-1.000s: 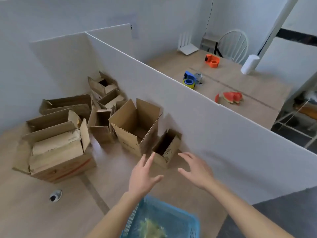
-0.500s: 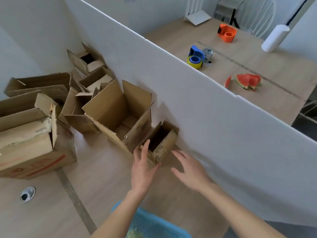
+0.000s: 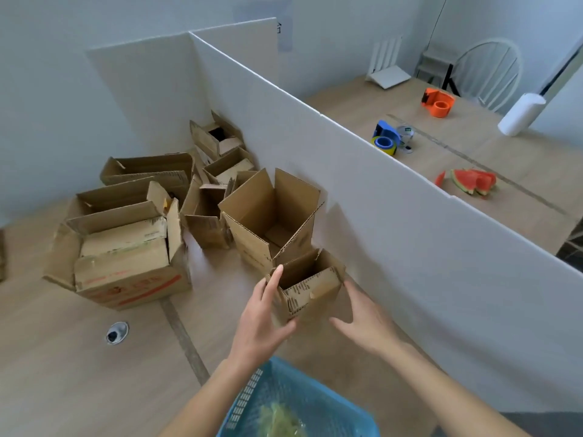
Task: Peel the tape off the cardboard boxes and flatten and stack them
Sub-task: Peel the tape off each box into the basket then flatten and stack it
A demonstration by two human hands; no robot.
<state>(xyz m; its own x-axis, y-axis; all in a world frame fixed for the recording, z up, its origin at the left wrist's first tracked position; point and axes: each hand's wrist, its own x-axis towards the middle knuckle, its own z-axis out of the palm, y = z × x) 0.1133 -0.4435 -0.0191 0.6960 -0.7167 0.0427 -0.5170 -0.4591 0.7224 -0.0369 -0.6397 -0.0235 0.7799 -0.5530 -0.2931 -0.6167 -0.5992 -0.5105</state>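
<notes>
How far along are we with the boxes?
Barely started: no flattened stack is visible. In hand: the left hand touches the small open cardboard box, the right hand open beside it. Left: the tall open brown box, the red-striped carton and others behind stand unflattened.

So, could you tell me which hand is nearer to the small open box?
Left. The left hand touches the small open box at its left side; the right hand hovers just off its right.
</notes>
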